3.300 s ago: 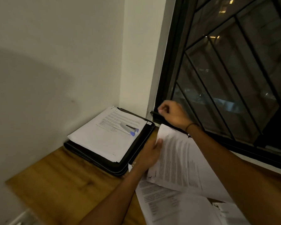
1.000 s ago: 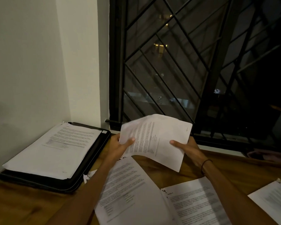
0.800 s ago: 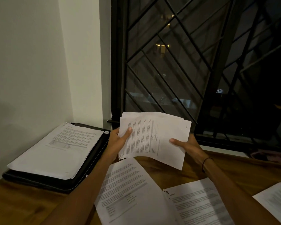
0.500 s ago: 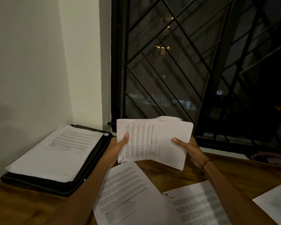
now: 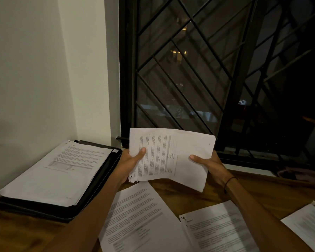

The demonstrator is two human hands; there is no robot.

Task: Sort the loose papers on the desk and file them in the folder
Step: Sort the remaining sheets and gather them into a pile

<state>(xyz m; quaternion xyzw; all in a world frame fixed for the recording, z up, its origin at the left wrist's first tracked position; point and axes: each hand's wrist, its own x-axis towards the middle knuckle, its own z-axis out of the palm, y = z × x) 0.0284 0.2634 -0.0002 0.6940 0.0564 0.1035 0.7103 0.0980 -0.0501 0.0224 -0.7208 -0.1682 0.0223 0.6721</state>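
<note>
Since half a second ago the held sheaf of papers (image 5: 171,159) has flattened out, its top edge now lying straighter, while both hands keep the same hold; a few seconds back the view was on the folder, which had a pen lying on its papers, and the right hand was reaching toward the window frame.

Left hand (image 5: 130,161) grips the sheaf at its left edge, thumb laid across the printed face and the other fingers hidden behind the paper. Right hand (image 5: 210,165) grips the right side the same way, thumb on the front and pointing left, fingers behind. Both forearms reach forward from the bottom of the view, the right wrist wearing a thin dark band (image 5: 229,183). The sheaf is lifted clear of the wooden desk (image 5: 198,195), tilted toward the camera, with its lower left corner ragged.

Left of the sheaf lies the black folder (image 5: 102,179), open flat in the corner against the wall (image 5: 35,79), with a stack of filed papers (image 5: 58,171) on it. Below the sheaf, loose sheets (image 5: 140,219) lie on the desk, one under the left forearm, another (image 5: 218,228) to its right, and a third (image 5: 309,222) at the far right edge. Behind the sheaf stands the dark window (image 5: 207,70) with its metal grille.
</note>
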